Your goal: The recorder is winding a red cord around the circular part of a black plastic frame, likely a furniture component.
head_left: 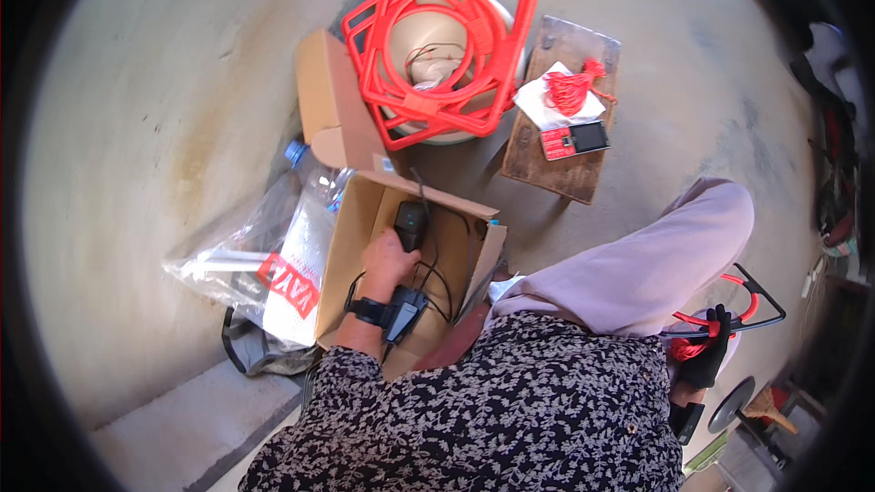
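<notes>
Black device [412,225] gripped; printed red label [290,286] nearby.

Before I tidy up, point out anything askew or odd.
The red frames atop the pale round container sit askew, their corners turned different ways. Also, only the right hand appears gloved.

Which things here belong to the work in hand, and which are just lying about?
In use, judging by the hands:
- black device, held by the left hand
- cardboard box around that hand
- red-and-black frame, touched by the gloved right hand

Lying about, apparently:
- stacked red frames
- wooden stool
- red thread
- plastic bag
</notes>
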Motion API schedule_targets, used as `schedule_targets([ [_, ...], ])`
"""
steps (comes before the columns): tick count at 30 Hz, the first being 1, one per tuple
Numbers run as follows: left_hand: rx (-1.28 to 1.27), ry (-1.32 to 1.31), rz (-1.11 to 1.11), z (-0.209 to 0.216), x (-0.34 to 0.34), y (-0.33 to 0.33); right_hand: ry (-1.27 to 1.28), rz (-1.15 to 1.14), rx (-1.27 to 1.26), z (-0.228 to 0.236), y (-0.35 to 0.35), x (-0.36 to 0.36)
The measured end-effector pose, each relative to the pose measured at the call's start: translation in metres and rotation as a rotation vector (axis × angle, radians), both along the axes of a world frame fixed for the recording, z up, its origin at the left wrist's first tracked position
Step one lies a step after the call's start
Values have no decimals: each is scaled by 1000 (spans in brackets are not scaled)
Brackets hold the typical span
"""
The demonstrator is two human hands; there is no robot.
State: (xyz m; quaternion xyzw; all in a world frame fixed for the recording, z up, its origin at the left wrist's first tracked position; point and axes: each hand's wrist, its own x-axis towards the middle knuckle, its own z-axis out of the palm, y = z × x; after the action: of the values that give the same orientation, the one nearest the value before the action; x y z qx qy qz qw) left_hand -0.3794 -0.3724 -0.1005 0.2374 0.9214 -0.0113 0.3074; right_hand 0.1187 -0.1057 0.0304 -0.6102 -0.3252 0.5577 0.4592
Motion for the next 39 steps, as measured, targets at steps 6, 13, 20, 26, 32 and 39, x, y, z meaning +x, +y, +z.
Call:
schedule_targets([
  [6,-24,13,-224,57,-50,38,-78,-33,100,9,-8,14],
  [13,856,-572,-227,164,-15,142,-95,-130,173,34,-16,-7],
  [20,647,-1014,-634,225,94,230,-23,69,169,87,-54,-47],
  [26,654,-1095,-963,226,189,257,-27,154,69,88,-41,-51],
  [32,697,-1143,-993,199,233,274,-105,292,100,68,-28,-51],
  [39,546,-1578,-686,161,260,286,66,293,60,73,-29,-44],
])
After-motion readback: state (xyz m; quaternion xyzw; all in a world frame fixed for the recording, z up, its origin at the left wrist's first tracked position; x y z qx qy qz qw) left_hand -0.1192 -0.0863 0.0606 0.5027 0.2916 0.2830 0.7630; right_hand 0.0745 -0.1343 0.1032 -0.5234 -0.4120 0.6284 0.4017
